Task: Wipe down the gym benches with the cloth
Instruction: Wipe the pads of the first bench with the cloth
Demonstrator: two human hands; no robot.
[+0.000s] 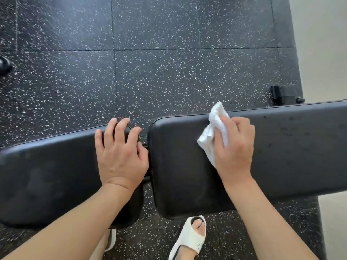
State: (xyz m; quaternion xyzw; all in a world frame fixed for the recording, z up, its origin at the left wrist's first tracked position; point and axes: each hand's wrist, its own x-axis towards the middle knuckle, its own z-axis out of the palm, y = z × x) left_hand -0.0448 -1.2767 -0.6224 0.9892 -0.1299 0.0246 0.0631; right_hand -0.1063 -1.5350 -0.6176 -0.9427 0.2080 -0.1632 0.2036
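Speckled gym floor [169, 72]; bench pad [281, 156] stretching toward 3 o'clock. Right hand [234, 147] grasping white cloth [216, 124]; left hand [120, 152] released, flat on seat pad [47, 175].

Bench pads: two black pads are counted, a left pad [47, 175] at 9 o'clock and a right pad [281, 151] at 3 o'clock.
Cloths: one white cloth [216, 128] is counted, at 2 o'clock from centre.
Hands: two are counted, the left hand [120, 154] and the right hand [234, 147].
Sandals: two white sandals are seen at 6 o'clock, one [189, 239] in full, the other [110, 239] partly hidden.
Frame feet: one black foot [285, 94] is noted at 2 o'clock.
Round dark objects: one [4, 65] is noted at 10 o'clock, kind not determinable.
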